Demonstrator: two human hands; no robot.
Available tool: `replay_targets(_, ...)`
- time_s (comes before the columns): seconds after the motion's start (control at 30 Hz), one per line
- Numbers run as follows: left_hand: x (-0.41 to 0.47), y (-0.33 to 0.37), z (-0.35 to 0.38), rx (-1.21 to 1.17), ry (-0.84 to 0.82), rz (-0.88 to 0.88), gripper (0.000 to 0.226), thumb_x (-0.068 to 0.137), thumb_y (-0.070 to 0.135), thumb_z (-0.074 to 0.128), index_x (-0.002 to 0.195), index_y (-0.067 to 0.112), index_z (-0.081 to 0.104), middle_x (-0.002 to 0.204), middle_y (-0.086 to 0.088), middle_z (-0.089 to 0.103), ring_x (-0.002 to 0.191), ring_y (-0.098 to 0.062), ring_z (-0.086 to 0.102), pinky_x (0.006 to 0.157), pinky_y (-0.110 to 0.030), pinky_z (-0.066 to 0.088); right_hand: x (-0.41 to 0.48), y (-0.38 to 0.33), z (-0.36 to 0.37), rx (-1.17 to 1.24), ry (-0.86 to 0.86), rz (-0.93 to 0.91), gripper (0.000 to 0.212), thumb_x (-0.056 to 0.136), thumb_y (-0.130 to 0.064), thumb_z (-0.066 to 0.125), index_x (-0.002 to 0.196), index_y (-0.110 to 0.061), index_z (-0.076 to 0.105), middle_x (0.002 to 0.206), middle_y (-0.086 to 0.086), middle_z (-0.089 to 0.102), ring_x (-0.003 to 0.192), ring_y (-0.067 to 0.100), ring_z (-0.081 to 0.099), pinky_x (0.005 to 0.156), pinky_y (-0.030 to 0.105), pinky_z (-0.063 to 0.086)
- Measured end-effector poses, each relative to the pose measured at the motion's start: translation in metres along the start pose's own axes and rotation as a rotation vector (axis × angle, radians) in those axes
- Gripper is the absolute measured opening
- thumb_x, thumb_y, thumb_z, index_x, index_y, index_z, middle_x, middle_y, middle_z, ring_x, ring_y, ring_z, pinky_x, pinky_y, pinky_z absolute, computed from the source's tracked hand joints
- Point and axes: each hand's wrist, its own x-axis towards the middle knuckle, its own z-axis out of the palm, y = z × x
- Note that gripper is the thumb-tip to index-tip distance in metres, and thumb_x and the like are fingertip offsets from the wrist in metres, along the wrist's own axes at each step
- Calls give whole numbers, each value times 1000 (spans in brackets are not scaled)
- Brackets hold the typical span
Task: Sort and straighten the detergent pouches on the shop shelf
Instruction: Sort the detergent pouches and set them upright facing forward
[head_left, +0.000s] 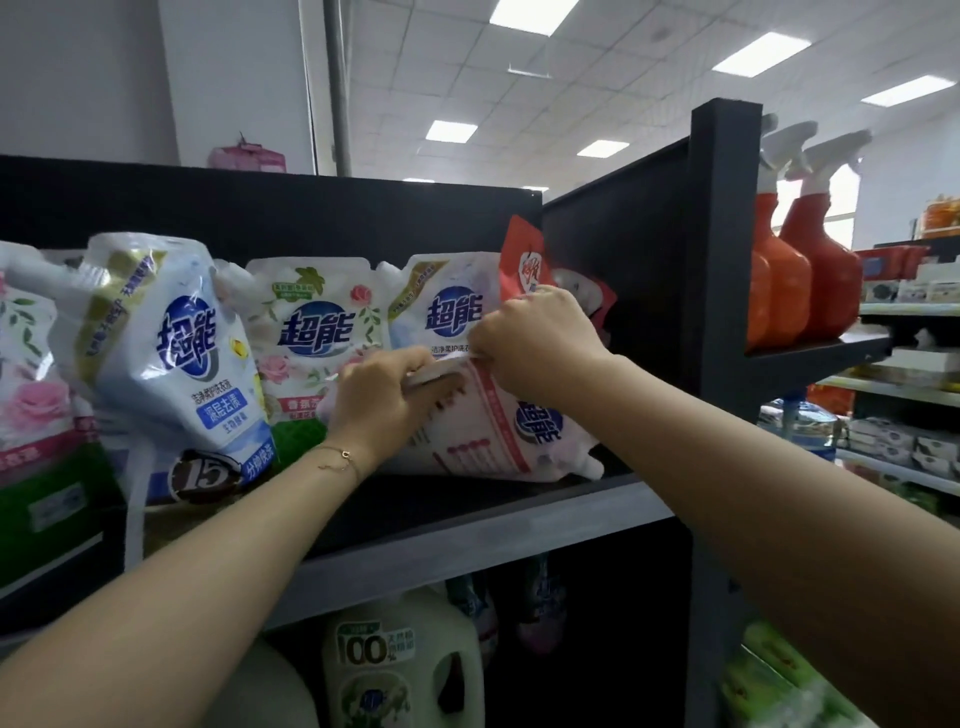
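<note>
Both hands are clamped on the same pouch: the left hand (384, 400) has its fingers curled over the upper edge, and the right hand (535, 343) pinches that edge just beside it. That pink-and-white pouch (483, 431) sits at the right end of the top shelf (467, 540), in front of the standing row. It's upside down: logo flipped, spout poking out at the lower right, fine-print back panel facing out. So I'd say it's mid-flip, not placed yet.

Progress-wise, maybe halfway at best? Behind it a rose-print pouch (311, 332) and a blue-logo pouch (447, 312) stand upright facing front, so those look fine. But the big blue-and-white pouch (171, 353) further left leans hard, a red pouch (524, 265) is jammed crooked in the back right corner, and the designs look mixed rather than grouped.

Material note: these are soft, glossy plastic film bags, puffy, crinkled, with flat sealed edges and a stubby corner spout. Floppy stuff, I'd guess they slump unless propped against a neighbour. Nothing like the rigid orange spray bottles (800, 280) on the next unit or the hard jugs (400, 660) below.
</note>
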Motion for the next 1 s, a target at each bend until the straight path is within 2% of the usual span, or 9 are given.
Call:
replay_targets(0.07,3,-2,-3,-57,26,-99,47,87,62,51,55,28,43,54,8,49,54,-17,47,57,-32,38,11,0,6,67,85,26,19,97,-21,47,99,-24,65,97,-5,67,93,20,58,78,32,36)
replay_targets(0.13,7,-4,-6,-105,71,-226,44,88,57,55,59,25,49,59,5,55,58,-19,52,59,-33,41,18,3,11,131,180,67,23,96,-23,50,116,-21,61,112,-2,66,105,23,56,87,35,39)
replay_targets(0.3,22,-11,-13,-223,241,-448,36,89,48,58,64,22,55,67,4,59,68,-20,55,62,-31,41,25,9,19,251,258,163,57,86,-26,61,140,-23,42,139,0,48,120,26,46,94,41,39)
replay_targets(0.5,28,-14,-17,-378,455,-850,31,92,43,57,96,13,61,97,-1,67,86,-25,61,77,-36,50,15,-7,48,213,338,155,49,74,-23,72,119,-10,58,125,12,54,114,33,52,86,47,48)
replay_targets(0.6,20,-16,-14,-503,558,-1085,36,93,37,58,111,6,59,101,-10,66,83,-29,63,71,-39,55,6,-24,61,334,111,98,55,83,-36,65,132,-17,48,139,8,43,120,32,48,93,46,46)
replay_targets(0.7,12,-11,-9,-477,564,-1099,35,97,35,50,118,8,54,94,-2,57,74,-22,53,63,-31,44,2,-44,74,547,-137,158,76,85,-51,62,146,-29,21,156,2,6,130,36,34,98,48,44)
replay_targets(0.8,12,-9,-12,-366,525,-1036,40,97,33,46,127,5,47,112,-8,56,81,-22,52,60,-29,43,-1,-57,84,640,-214,188,101,80,-55,67,151,-33,-1,156,1,-25,140,37,17,106,50,37)
replay_targets(0.9,9,-4,-13,-340,491,-977,25,95,16,47,120,11,46,103,-4,56,71,-14,54,47,-17,39,-4,-64,92,658,-177,237,104,80,-53,68,151,-36,-6,155,-1,-28,141,35,17,100,48,43)
replay_targets(1.0,3,1,-11,-216,499,-921,35,87,16,57,119,6,47,115,-9,56,99,-26,58,74,-37,53,-4,-73,96,601,-161,289,97,84,-50,65,150,-38,-6,158,0,-15,135,35,27,84,44,51)
